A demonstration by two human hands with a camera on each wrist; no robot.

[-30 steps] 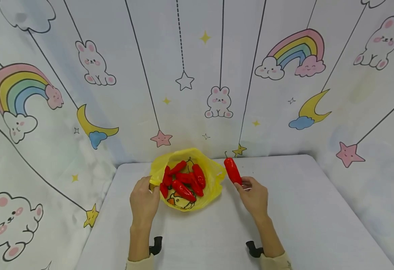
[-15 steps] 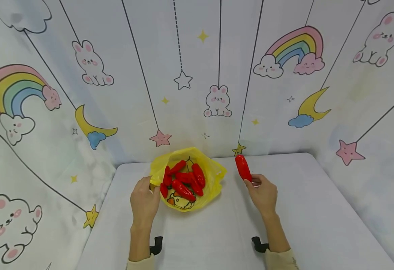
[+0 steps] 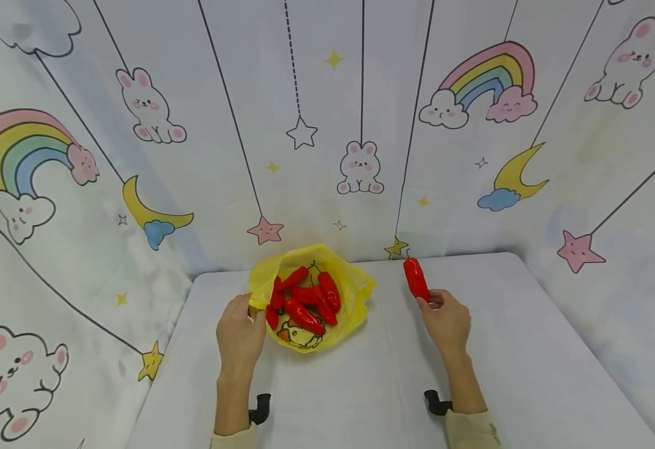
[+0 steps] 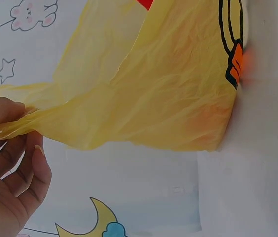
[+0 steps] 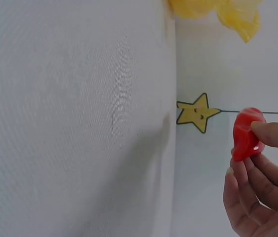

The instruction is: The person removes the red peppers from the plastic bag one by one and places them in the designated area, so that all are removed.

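A yellow plastic bag [image 3: 355, 305] with a printed cartoon face stands mouth-up on the table, several red chili peppers [image 3: 305, 316] inside it. My left hand [image 3: 240, 337] pinches the bag's left rim; in the left wrist view the thumb and fingers [image 4: 6, 111] grip a twisted fold of the yellow film. To the right of the bag, my right hand [image 3: 446, 324] holds one red chili pepper [image 3: 416, 279] by its lower end, its thin stem pointing up and away. The right wrist view has this held pepper [image 5: 248, 134] between thumb and fingertips, apart from the table.
The white table [image 3: 349, 399] reaches back to a curtain [image 3: 220, 156] printed with rabbits, stars, moons and rainbows. Black wrist mounts [image 3: 260, 408] show at both forearms. In the right wrist view, the bag's ragged edge [image 5: 237, 17] appears at the top.
My right hand has moved rightward with the pepper, away from the bag. The left hand keeps its grip on the rim, and the peppers inside lie as before.
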